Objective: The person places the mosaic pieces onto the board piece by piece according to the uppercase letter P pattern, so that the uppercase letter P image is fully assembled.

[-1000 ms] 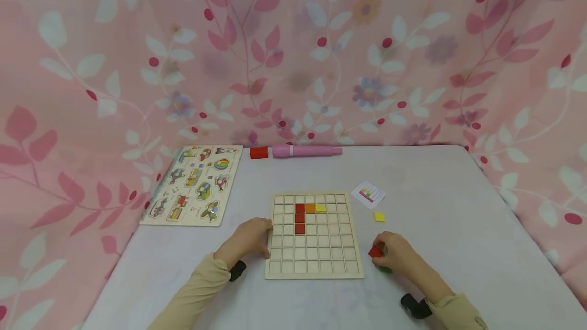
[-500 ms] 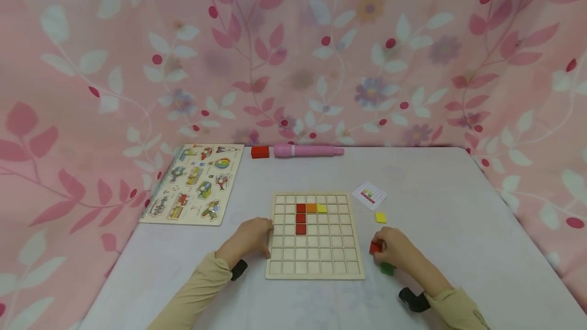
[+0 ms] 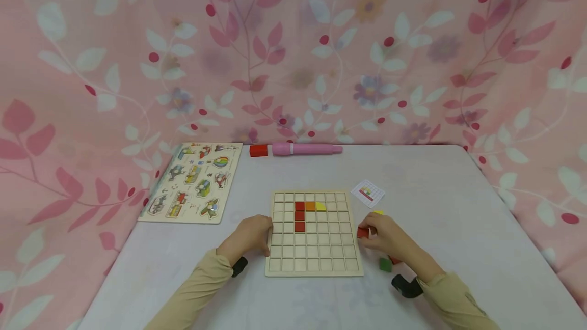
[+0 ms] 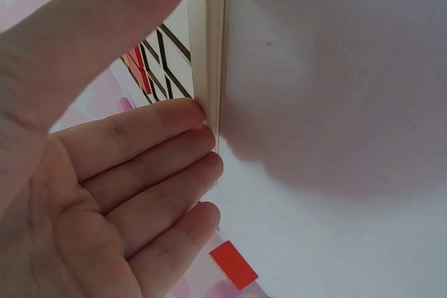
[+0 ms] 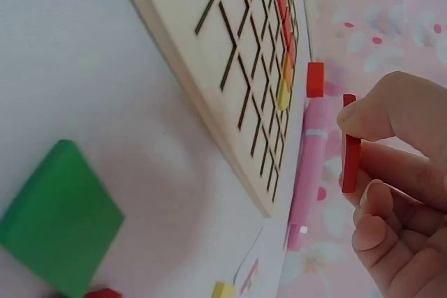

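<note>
A wooden grid board (image 3: pixel 325 251) lies mid-table. In its upper part sit a column of red tiles (image 3: pixel 299 216), an orange tile (image 3: pixel 310 206) and a yellow tile (image 3: pixel 321 206). My left hand (image 3: pixel 247 234) touches the board's left edge, its fingers straight in the left wrist view. Right of the board, my right hand (image 3: pixel 389 241) pinches a red tile (image 5: pixel 350 158) between thumb and fingers, above the table. A green tile (image 3: pixel 385 265) lies below that hand. Another red tile (image 3: pixel 395 259) and a loose yellow tile (image 3: pixel 378 212) are partly hidden by it.
A small printed card (image 3: pixel 368 194) lies off the board's upper right corner. At the back edge are a red block (image 3: pixel 259 150) and a pink marker-like stick (image 3: pixel 307 149). A picture puzzle board (image 3: pixel 192 182) lies at the left.
My right hand has lifted the red tile and moved up and left toward the board, uncovering the green tile and another red one. My left hand stays at the board's edge.
</note>
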{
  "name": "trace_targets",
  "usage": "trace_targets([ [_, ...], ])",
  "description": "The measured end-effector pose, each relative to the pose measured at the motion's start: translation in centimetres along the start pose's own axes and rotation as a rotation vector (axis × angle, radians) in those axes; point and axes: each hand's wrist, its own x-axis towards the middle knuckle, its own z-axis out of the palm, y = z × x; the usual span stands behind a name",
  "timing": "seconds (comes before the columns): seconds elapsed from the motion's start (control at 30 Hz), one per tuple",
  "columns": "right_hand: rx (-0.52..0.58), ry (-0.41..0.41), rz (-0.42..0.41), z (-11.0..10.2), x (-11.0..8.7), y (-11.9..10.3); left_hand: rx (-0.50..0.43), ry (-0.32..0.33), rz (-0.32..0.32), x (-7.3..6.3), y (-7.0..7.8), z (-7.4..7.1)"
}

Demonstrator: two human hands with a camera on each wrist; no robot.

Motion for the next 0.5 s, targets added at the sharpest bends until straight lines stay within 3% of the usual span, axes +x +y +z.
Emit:
trace_targets([
  [0.23, 0.016, -0.023, -0.085, 0.3, 1.9, -1.3, -0.013, -0.016, -0.018, -0.1, 0.1, -0.2],
  [0.5, 0.033, -0.070, -0.095, 2.4, 3.8, -3.0, -0.010, -0.004, -0.004, 0.1, 0.1, -0.1],
])
